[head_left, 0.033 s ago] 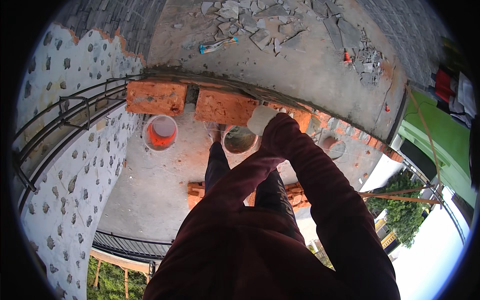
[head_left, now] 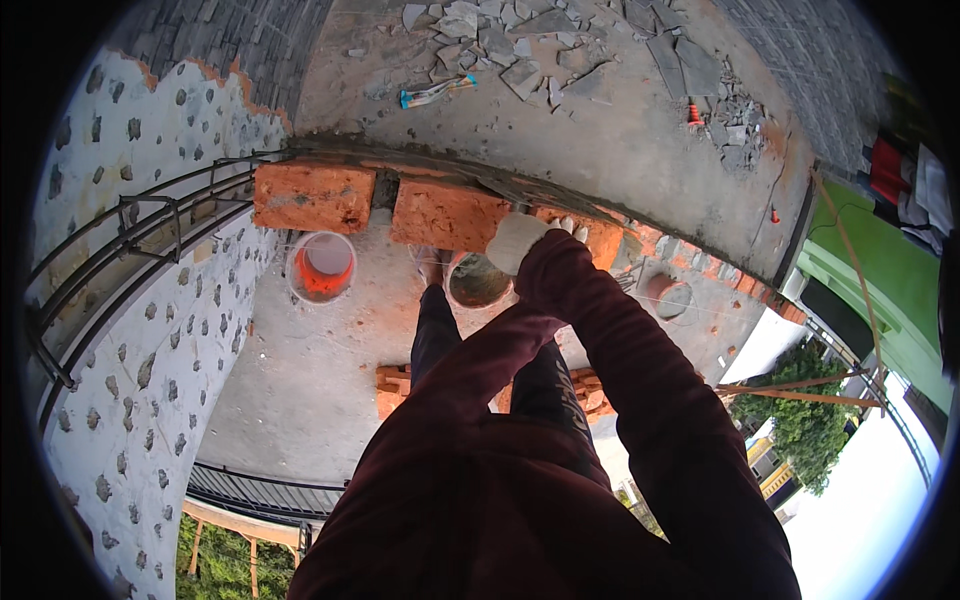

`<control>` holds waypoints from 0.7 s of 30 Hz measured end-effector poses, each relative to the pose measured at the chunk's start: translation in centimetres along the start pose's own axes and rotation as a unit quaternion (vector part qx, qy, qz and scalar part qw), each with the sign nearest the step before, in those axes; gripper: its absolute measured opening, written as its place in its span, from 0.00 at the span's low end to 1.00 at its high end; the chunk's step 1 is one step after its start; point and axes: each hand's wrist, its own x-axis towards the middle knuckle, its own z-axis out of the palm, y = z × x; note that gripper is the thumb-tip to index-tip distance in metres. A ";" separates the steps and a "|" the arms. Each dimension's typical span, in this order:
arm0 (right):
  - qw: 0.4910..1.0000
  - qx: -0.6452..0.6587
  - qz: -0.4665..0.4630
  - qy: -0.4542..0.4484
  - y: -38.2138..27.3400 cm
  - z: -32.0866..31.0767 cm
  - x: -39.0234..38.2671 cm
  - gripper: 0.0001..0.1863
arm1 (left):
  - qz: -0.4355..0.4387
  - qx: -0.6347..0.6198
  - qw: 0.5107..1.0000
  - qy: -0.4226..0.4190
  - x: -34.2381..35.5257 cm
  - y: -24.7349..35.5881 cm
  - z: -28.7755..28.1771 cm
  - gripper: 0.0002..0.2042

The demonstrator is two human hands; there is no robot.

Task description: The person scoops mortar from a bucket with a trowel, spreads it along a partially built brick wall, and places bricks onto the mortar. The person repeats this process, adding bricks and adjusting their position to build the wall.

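My right hand (head_left: 518, 240), in a white glove, lies on the top course of a brick wall, with its fingers curled over the far edge of an orange brick (head_left: 603, 238). Beside it to the left sits a second brick (head_left: 440, 214), then a third (head_left: 313, 197) with a mortar gap between them. My left sleeve reaches up under the right forearm. The left hand is hidden there.
On the slab below stand a white bucket with an orange inside (head_left: 322, 267), a mortar bucket (head_left: 478, 282) and another tub (head_left: 666, 296). Loose bricks (head_left: 393, 388) lie by my legs. A metal railing (head_left: 120, 245) runs along the left. Rubble (head_left: 520, 40) lies on the ground beyond the wall.
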 end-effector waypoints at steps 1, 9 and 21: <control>1.000 0.021 -0.002 0.023 -0.7 -0.7 0.6 0.09 | 0.004 0.059 0.998 0.021 0.2 0.5 -0.7 0.37; 0.920 0.245 0.279 0.128 -7.6 -7.9 -3.6 0.20 | -0.020 0.154 0.983 0.098 0.2 -2.0 -1.0 0.40; 0.992 0.091 -0.024 0.082 -3.7 -7.7 8.2 0.08 | 0.155 -0.052 0.950 0.268 -16.8 -5.0 2.1 0.24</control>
